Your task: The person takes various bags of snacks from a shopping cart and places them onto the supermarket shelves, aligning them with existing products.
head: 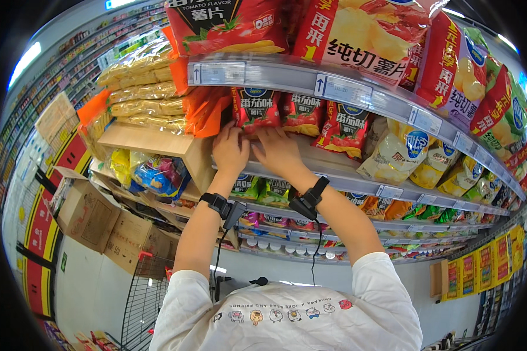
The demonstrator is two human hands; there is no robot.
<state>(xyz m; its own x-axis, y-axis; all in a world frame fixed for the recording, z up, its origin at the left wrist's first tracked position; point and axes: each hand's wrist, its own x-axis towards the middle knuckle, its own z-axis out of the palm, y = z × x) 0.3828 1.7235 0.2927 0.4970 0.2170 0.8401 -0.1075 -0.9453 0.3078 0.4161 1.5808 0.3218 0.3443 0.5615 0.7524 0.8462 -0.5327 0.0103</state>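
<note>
Both arms reach onto a supermarket shelf of potato chip bags. My left hand (231, 148) is at the lower left of a red bag of tomato-flavour chips (255, 109), its fingers bent near the bag's bottom edge. Beside it, my right hand (281, 153) lies palm down, fingertips at the same bag's lower edge; whether either hand grips the bag cannot be told. Two more red tomato chip bags stand to the right, one upright (302, 113) and one leaning (343, 128). Each wrist wears a black strap with a device and a cable.
Above the hands runs a shelf edge with price tags (281, 74), holding large chip bags. Gold-wrapped packs (145, 94) are stacked on a wooden shelf (147, 141) at left. White-and-yellow chip bags (395, 151) stand at right. Below left are cardboard boxes (125, 239) and a wire cart (142, 302).
</note>
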